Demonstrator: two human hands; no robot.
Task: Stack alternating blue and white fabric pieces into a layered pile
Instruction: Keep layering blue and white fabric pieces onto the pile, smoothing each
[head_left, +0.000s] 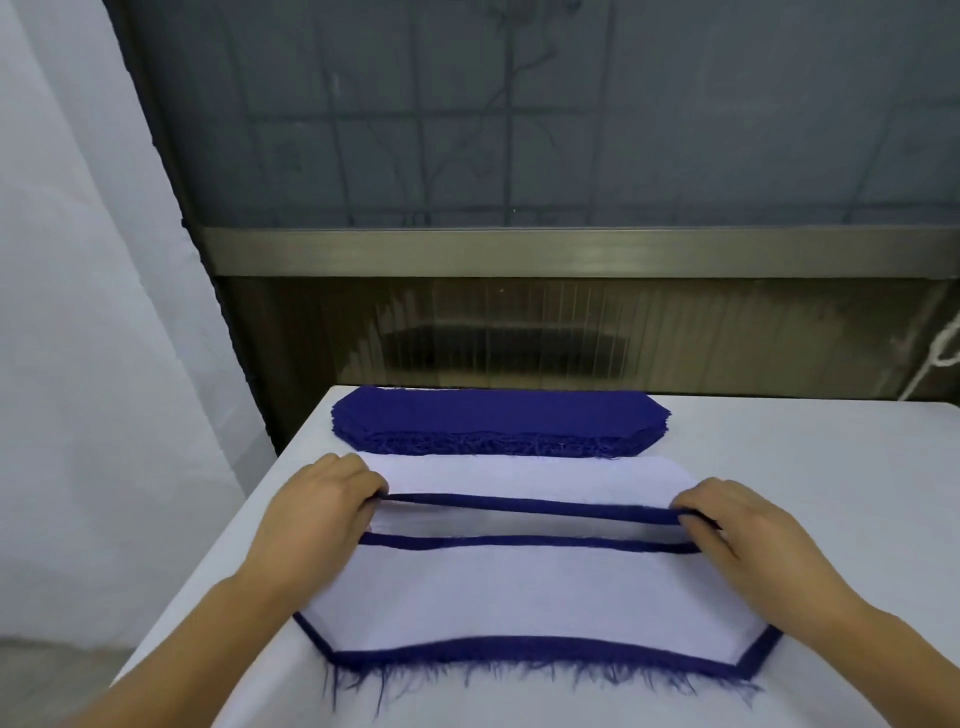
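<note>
Centre frame: left hand (317, 506) & right hand (727, 519) are pinching a blue piece (530, 506) by its ends, carrying it over the layered pile (519, 597) at lower centre. Next: lowering w/ edges aligned.

Left hand (324, 501) and right hand (727, 519) pinching blue fabric piece (530, 506) above layered pile (519, 597), blue stack (493, 418) behind

Table (831, 467), white-covered: blue stack (498, 421) at far edge; layered pile (519, 597) just nearer than the stack.
</note>
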